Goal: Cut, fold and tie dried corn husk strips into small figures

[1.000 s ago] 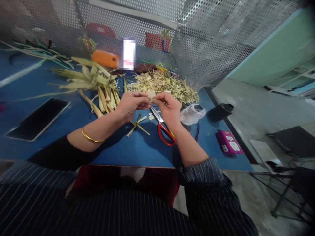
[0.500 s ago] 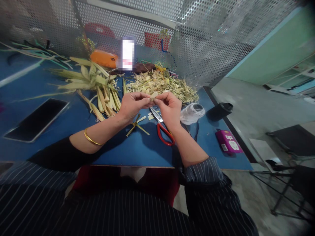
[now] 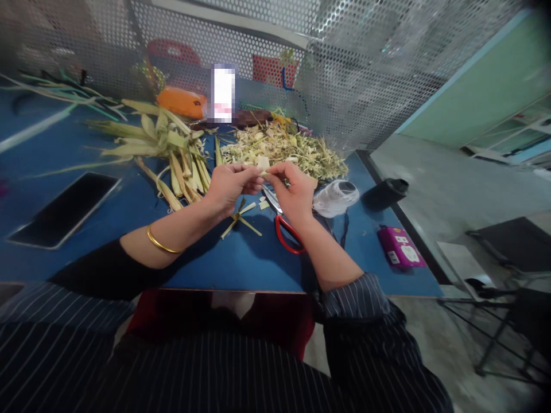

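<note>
A small pale piece of corn husk (image 3: 263,163) is pinched between my two hands above the table. My left hand (image 3: 235,182) grips it from one side with thumb and forefinger. From the other side my right hand (image 3: 293,186) holds it with closed fingertips. Below them lie red-handled scissors (image 3: 288,235), their blades partly hidden by my right hand. A star-like figure of tied husk strips (image 3: 240,219) rests near my left wrist, with small cut scraps (image 3: 263,203) beside it. Behind my hands spreads a heap of shredded husk pieces (image 3: 284,143).
Long corn husks (image 3: 163,143) lie at the left, near a dark phone (image 3: 64,209). To the right are a white thread spool (image 3: 338,198), a black cylinder (image 3: 385,194) and a purple packet (image 3: 400,246). A perforated metal screen (image 3: 224,34) borders the back of the blue table (image 3: 241,269).
The husk piece has turned between my fingers and now stands up higher, showing a broader flat face. My right hand has shifted slightly left.
</note>
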Action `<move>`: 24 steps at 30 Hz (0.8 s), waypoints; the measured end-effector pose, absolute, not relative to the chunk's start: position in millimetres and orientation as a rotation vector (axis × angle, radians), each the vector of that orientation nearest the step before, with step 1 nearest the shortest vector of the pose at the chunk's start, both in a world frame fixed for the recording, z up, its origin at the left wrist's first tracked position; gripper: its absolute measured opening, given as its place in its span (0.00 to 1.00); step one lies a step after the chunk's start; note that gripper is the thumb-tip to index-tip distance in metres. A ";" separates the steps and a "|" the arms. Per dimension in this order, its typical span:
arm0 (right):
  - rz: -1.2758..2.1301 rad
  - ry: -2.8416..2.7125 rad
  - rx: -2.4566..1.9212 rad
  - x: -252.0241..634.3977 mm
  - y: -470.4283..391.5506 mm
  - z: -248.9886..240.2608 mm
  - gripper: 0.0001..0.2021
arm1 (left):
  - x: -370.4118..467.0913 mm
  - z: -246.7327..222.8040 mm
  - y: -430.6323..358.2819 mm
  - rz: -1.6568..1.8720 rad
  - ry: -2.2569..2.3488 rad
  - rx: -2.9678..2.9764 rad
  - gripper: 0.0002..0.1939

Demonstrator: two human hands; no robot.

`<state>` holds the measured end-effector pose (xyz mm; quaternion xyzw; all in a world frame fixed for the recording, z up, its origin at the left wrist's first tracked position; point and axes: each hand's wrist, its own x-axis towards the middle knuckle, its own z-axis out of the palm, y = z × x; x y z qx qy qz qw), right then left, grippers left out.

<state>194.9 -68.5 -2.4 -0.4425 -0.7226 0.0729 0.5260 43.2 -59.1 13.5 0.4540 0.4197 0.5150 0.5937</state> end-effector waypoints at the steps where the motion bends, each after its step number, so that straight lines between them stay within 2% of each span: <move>1: 0.150 -1.750 -1.055 195.9 -67.6 -3.3 0.02 | 43.0 13.0 -58.3 1.178 0.964 1.016 0.09; 10: 0.017 -1.851 -1.056 197.9 -68.3 -2.9 0.05 | 42.0 13.1 -57.3 1.143 0.964 0.971 0.07; 16: 0.293 -1.642 -1.007 192.8 -68.5 -0.8 0.04 | 43.1 11.8 -59.2 1.260 0.928 1.096 0.08; 24: 0.643 -1.420 -1.089 191.1 -66.0 -0.2 0.04 | 45.6 4.6 -58.7 1.455 0.895 1.392 0.05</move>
